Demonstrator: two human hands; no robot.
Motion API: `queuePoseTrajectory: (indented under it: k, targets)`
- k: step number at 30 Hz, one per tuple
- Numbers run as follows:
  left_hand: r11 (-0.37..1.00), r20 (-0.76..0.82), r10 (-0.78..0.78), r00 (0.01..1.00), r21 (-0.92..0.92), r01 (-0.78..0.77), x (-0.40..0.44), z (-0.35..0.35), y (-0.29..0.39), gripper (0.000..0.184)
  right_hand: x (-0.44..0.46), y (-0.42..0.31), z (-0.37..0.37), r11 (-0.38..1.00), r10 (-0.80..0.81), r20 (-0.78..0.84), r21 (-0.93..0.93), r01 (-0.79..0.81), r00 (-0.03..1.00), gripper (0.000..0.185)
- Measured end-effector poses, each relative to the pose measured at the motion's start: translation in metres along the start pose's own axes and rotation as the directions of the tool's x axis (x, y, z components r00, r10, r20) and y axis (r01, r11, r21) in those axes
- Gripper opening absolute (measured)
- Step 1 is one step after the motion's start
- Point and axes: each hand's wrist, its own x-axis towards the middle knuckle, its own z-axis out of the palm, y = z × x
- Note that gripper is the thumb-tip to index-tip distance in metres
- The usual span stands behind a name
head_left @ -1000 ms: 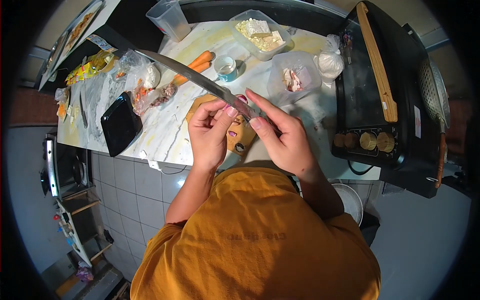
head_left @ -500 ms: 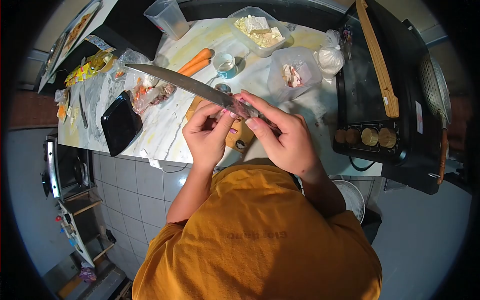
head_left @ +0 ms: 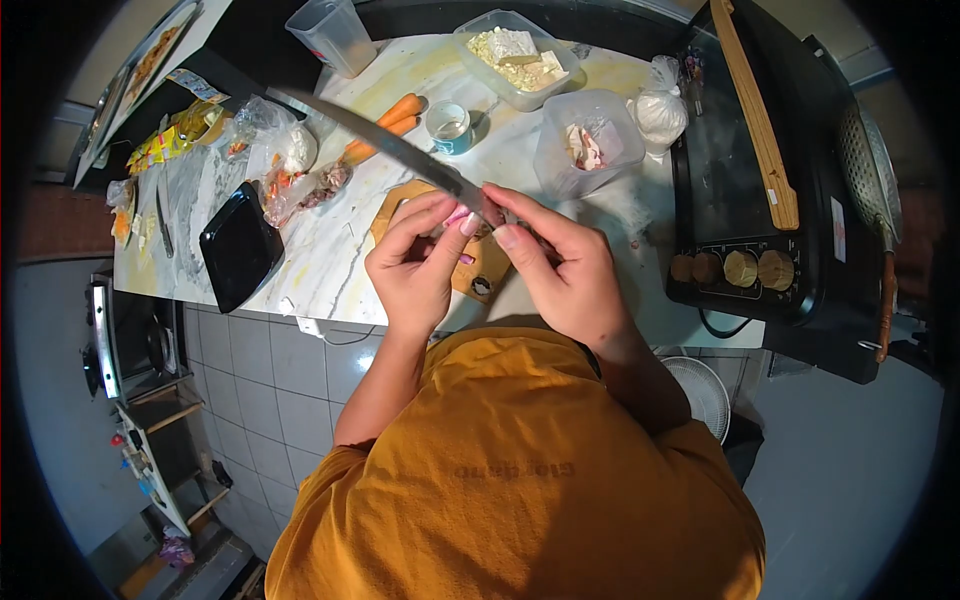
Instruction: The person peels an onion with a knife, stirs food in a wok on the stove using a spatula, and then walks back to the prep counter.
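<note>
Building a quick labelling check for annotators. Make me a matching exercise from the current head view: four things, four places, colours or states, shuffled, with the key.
Column 1
1. knife
2. carrots
3. tray
4. cutting board

Column 2
A. orange, lying close to the blue-and-white jar
B. tan, with a purple bit on it
C. raised, in the right hand
D. black, toward the left side of the counter

Pairs: 1-C, 2-A, 3-D, 4-B
</note>
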Motion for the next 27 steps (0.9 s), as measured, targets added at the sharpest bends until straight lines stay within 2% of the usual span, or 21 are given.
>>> queuePoseTrajectory:
  k: [1,2,4,6,7,9,17,19,20,21,22,23,24,25,26,27]
  targets:
    - [1.0,0.001,0.0,1.0,-0.001,0.0,0.0,0.001,0.0,0.02,0.0,0.002,0.002,0.992,0.041,-0.017,0.122,-0.038,0.999,0.032]
    - [0.998,-0.006,-0.025,1.0,-0.058,0.025,0.001,0.003,0.0,0.021,0.0,0.001,0.0,0.992,0.041,-0.018,0.121,-0.039,0.999,0.032]
    - [0.992,-0.011,-0.051,0.999,-0.117,0.05,0.002,0.005,0.001,0.021,0.001,-0.003,-0.004,0.902,0.199,0.095,0.373,-0.22,0.975,0.033]
    - [0.954,0.02,-0.197,0.98,-0.227,0.196,0.002,0.005,0.001,0.023,0.002,-0.004,-0.009,0.854,0.237,0.144,0.44,-0.277,0.961,0.033]
    - [0.954,0.019,-0.197,0.98,-0.228,0.196,0.002,0.005,0.0,0.023,0.002,-0.004,-0.01,0.798,0.27,0.194,0.503,-0.332,0.943,0.034]
    - [0.908,0.039,-0.291,0.956,-0.303,0.289,0.002,0.006,0.0,0.023,0.002,-0.003,-0.008,0.793,0.285,0.182,0.507,-0.338,0.941,0.034]
    - [0.879,0.035,-0.346,0.938,-0.337,0.337,0.005,0.006,-0.001,0.022,0.005,0.009,-0.015,0.797,0.314,0.081,0.518,-0.309,0.946,0.035]
    - [0.864,0.048,-0.361,0.931,-0.359,0.354,0.005,0.006,-0.001,0.023,0.012,0.022,-0.025,0.936,0.3,-0.174,0.244,-0.255,0.938,0.035]
    - [0.82,0.097,-0.36,0.928,-0.442,0.364,0.007,0.007,0.0,0.023,0.017,0.024,-0.034,0.935,0.301,-0.173,0.244,-0.256,0.938,0.035]
    - [0.767,0.146,-0.352,0.924,-0.521,0.375,0.007,0.007,0.001,0.023,0.024,0.027,-0.046,0.962,0.269,-0.23,0.109,-0.25,0.935,0.036]
    - [0.768,0.145,-0.351,0.925,-0.521,0.373,0.007,0.006,0.001,0.023,0.031,0.03,-0.057,0.969,0.228,-0.282,-0.029,-0.245,0.932,0.036]
    - [0.707,0.209,-0.354,0.912,-0.579,0.407,0.008,0.004,0.001,0.023,0.038,0.035,-0.065,0.969,0.227,-0.282,-0.028,-0.245,0.932,0.036]
    - [0.639,0.273,-0.35,0.896,-0.63,0.441,0.008,0.002,0.001,0.024,0.044,0.042,-0.072,0.937,0.218,-0.325,-0.193,-0.291,0.92,0.036]
    - [0.639,0.274,-0.35,0.896,-0.63,0.442,0.008,0.002,0.0,0.024,0.048,0.048,-0.077,0.875,0.201,-0.366,-0.35,-0.335,0.908,0.036]
    - [0.614,0.3,-0.35,0.887,-0.641,0.459,0.008,0.001,-0.001,0.025,0.049,0.053,-0.08,0.874,0.202,-0.367,-0.35,-0.336,0.908,0.036]
    - [0.59,0.325,-0.349,0.879,-0.653,0.475,0.009,0.001,-0.002,0.025,0.05,0.058,-0.081,0.867,0.101,-0.372,-0.423,-0.265,0.923,0.037]
